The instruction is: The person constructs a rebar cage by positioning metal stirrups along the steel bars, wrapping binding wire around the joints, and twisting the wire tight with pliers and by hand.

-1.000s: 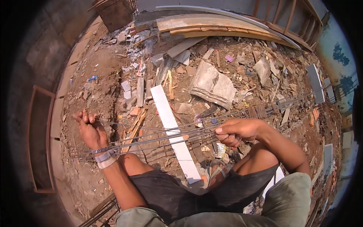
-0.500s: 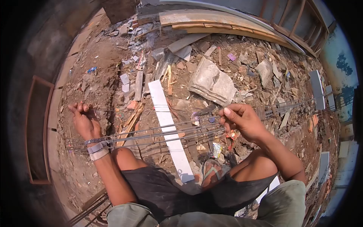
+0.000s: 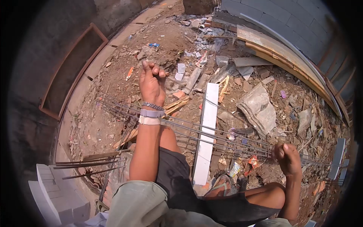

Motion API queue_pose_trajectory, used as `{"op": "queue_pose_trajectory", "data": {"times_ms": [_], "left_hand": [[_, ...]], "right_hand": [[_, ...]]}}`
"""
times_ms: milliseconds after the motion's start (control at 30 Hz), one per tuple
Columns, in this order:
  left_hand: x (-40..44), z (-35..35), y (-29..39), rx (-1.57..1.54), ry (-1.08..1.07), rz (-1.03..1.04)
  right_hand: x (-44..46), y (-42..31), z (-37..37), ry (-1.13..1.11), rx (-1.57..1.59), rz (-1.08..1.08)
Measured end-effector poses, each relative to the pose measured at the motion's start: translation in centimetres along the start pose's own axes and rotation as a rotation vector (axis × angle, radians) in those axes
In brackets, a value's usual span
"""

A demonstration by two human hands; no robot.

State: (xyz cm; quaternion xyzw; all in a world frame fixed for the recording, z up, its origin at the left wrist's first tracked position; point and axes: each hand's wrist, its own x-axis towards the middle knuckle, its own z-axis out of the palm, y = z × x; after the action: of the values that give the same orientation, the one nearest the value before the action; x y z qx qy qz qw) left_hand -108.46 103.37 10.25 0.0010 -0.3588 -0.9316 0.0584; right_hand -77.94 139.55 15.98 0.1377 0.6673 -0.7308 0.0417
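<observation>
A long, narrow rebar cage (image 3: 223,140) of thin steel rods with stirrups lies across in front of my knees. My left hand (image 3: 152,81) is raised beyond the rods, palm up, fingers curled in; anything between them is too small to make out. A grey strap and beads circle that wrist. At the right part of the cage, my right hand (image 3: 286,158) is closed beside a stirrup, slightly blurred, its grip hidden. Under the rods lies a white block strip (image 3: 206,151).
Rubble and a broken concrete slab (image 3: 259,109) cover the ground ahead. Loose rods (image 3: 89,164) stick out at left above stacked pale blocks (image 3: 62,193). Long boards (image 3: 287,62) lie at upper right, and a wooden frame (image 3: 73,72) leans at left.
The view has swung left, shifting the scene rightward. My left hand has risen beyond the rods with fingers curled. My right hand has turned and closed further, near the stirrup.
</observation>
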Motion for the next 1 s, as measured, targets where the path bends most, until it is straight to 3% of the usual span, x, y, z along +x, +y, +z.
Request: {"op": "queue_pose_trajectory", "data": {"times_ms": [33,100,200,333,367,500,600,633,733,867,1000], "left_hand": [[-0.1,0.5,0.0,-0.016,0.023,-0.01],[-0.7,0.8,-0.2,-0.042,0.058,-0.04],[-1.0,1.1,0.7,-0.015,0.029,-0.02],[-0.8,0.6,2.0,0.041,0.014,0.022],[-0.6,0.4,2.4,0.043,0.033,0.039],[-0.6,0.0,2.8,0.006,-0.021,0.011],[-1.1,0.9,2.8,-0.029,-0.015,-0.026],[-1.2,0.7,2.5,-0.048,-0.007,-0.042],[-2.0,0.8,2.2,-0.104,-0.001,-0.062],[-1.5,0.8,2.8,-0.112,0.025,0.033],[-0.5,-0.4,3.2,-0.088,-0.025,0.078]], "right_hand": [[0.0,-0.1,-0.2,0.01,-0.03,0.011],[0.2,0.3,0.7,0.146,-0.257,-0.186],[0.0,0.2,-0.2,0.131,-0.292,-0.066],[0.5,-0.1,2.0,0.117,-0.456,-0.234],[0.4,-0.1,1.1,0.022,-0.54,-0.226],[-0.6,-0.3,1.7,-0.093,-0.189,-0.097],[0.3,0.8,-0.8,-0.064,-0.243,0.064],[1.2,0.5,1.0,-0.014,-0.223,-0.063],[1.8,0.8,0.3,0.046,-0.184,-0.107],[1.3,0.4,-0.1,-0.133,-0.256,0.002],[0.8,1.3,-0.5,-0.159,-0.228,0.141]]}}
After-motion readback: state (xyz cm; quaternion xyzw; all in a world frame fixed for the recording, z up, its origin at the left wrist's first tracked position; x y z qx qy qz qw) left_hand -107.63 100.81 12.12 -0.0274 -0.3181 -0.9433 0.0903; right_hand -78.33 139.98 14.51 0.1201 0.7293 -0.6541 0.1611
